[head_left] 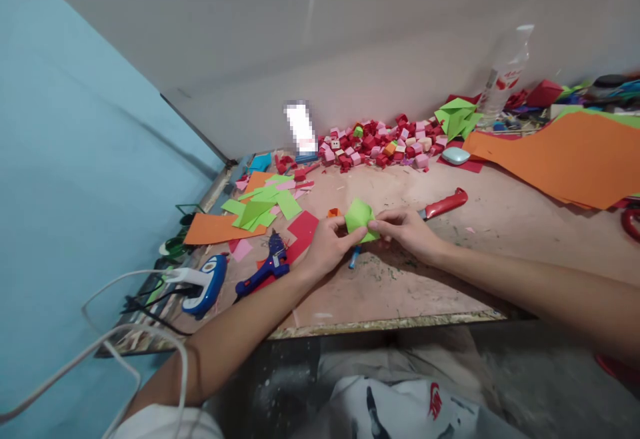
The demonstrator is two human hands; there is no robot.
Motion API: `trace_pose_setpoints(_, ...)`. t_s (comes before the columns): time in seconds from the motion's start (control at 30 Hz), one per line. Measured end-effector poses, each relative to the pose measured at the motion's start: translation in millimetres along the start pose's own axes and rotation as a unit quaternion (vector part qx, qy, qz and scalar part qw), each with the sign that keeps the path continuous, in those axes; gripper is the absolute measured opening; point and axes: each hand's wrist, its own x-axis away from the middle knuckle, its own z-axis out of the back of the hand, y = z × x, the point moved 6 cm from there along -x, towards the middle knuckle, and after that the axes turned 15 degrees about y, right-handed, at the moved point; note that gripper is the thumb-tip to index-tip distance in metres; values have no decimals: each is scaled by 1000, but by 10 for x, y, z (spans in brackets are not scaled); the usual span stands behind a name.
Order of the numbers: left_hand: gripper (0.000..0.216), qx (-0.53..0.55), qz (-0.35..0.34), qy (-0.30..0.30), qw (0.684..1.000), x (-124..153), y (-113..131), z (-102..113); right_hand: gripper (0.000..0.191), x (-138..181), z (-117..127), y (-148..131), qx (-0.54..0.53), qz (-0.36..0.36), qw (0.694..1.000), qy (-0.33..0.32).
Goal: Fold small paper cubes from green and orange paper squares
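My left hand (327, 244) and my right hand (407, 232) meet over the middle of the pink worktable (390, 285). Both pinch a small folded piece of green paper (359, 215), the left from its lower left, the right from its right side. The fingers of both hands are closed on the paper. A blue pen (354, 257) lies on the table just under the hands. A tiny orange paper piece (333, 212) sits beside my left fingers.
A red-handled knife (445, 203) lies behind my right hand. A blue glue gun (267, 265) and white power strip (203, 285) sit left. Green, orange and red paper scraps (255, 212) lie at left; small paper cubes (380, 144) are piled at back. Orange sheets (570, 155) and a bottle (505, 72) are right.
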Motion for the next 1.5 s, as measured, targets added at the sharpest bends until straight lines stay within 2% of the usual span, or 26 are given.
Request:
trace_pose_setpoints(0.27, 35, -26, -1, -4, 1000, -16, -86, 13, 38, -2, 24, 12, -30, -7, 1000, 6)
trace_pose_setpoints(0.67, 30, -12, 3, -27, 1000, 28, -26, -38, 31, 5, 33, -25, -70, -9, 997, 27)
trace_pose_setpoints(0.87, 29, -1, 1, 2, 1000, 22, 38, -10, 26, -2, 42, -12, -72, -13, 997, 32)
trace_pose_setpoints(1.1, 30, 72, 46, 73, 994, -1, 34, 97, 27, 15, 4, -52, -45, -6, 999, -10)
trace_pose_setpoints(1.27, 32, 101, 42, 59, 992, -10, 41, 74, 29, 23, -41, -29, -4, -26, 998, -51)
trace_pose_setpoints(1.5, 38, 85, 56, 43, 994, 4, 34, 65, 34, 37, -38, -14, -28, -35, 998, -38)
